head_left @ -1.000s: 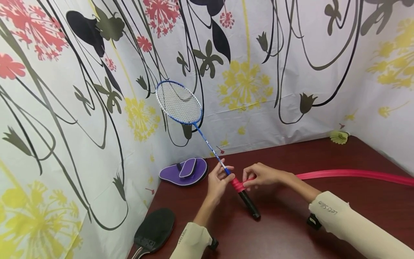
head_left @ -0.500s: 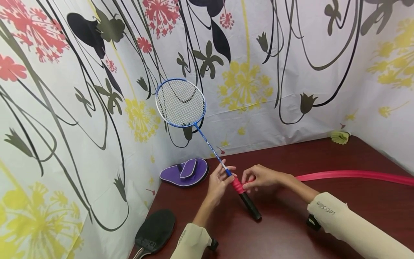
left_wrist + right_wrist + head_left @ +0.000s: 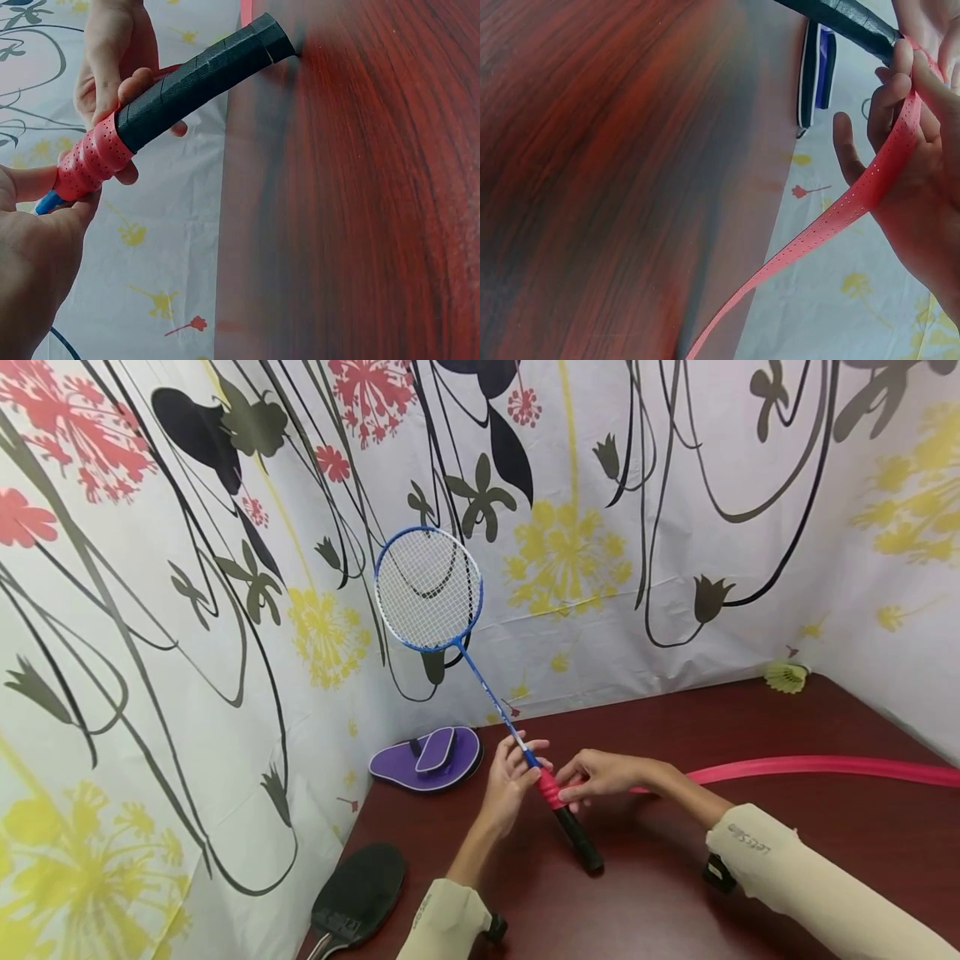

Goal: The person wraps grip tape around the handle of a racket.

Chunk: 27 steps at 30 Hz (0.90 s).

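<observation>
A blue and white badminton racket (image 3: 429, 589) is held up at a slant, its head toward the back wall. My left hand (image 3: 506, 781) grips it where the blue cone meets the handle. Perforated red grip tape (image 3: 91, 159) wraps the upper handle in overlapping, ridged turns; below it the black handle (image 3: 206, 75) is bare of red. Right at the lowest red turn, my right hand (image 3: 603, 774) pinches the tape between thumb and fingers. From there the loose tape strip (image 3: 840, 214) runs across the right palm and trails off over the table.
On the dark red wooden table (image 3: 660, 877), a purple paddle case (image 3: 427, 760) lies at the back left. A black table tennis paddle (image 3: 360, 893) is at the left edge, and a yellow shuttlecock (image 3: 786, 677) in the far right corner. Patterned cloth (image 3: 675, 527) hangs behind.
The racket has turned about its shaft, so its strung face shows wider, and the head has swung slightly up and right. My right hand has moved a little left and down, closer against the handle.
</observation>
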Motion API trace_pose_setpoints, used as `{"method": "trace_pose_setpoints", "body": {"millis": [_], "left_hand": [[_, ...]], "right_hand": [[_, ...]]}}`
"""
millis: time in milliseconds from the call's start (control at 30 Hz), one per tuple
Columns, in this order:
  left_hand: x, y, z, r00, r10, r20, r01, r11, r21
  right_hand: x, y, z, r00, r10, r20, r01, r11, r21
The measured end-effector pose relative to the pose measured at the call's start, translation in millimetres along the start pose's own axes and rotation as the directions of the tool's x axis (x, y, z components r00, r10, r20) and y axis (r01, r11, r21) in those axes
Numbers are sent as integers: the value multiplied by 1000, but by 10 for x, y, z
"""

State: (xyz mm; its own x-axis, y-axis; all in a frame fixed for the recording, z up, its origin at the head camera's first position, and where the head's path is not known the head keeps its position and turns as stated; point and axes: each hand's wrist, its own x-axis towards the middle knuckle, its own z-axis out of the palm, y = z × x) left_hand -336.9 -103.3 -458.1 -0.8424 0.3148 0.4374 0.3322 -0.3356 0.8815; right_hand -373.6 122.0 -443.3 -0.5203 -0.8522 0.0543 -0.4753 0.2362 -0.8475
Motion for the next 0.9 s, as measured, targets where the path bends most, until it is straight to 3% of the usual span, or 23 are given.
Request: {"method": "trace_pose_setpoints", "body": {"millis": [167,267,433,733,900], "left_hand": [[-15,-2,-20,1000,7,-2,-7,1000,16],[-11,4,-26,998,1,-58,6,991,132],[-4,10,-8,984,23,-175,32,951,306],[-17,36,73,975,-4,-221,68,957,280],[-11,-4,106,970,35,-239,52,935,350]], "right_hand": [[19,-11,42,999,1,-37,-4,998,-65],[13,-17,58,997,0,-76,-8,994,-108],[2,-14,66,992,-26,-121,7,988,-156],[48,-18,101,974,-52,-221,13,985,-175],[81,-27,164,965,-28,-262,-13,988,-155]]}}
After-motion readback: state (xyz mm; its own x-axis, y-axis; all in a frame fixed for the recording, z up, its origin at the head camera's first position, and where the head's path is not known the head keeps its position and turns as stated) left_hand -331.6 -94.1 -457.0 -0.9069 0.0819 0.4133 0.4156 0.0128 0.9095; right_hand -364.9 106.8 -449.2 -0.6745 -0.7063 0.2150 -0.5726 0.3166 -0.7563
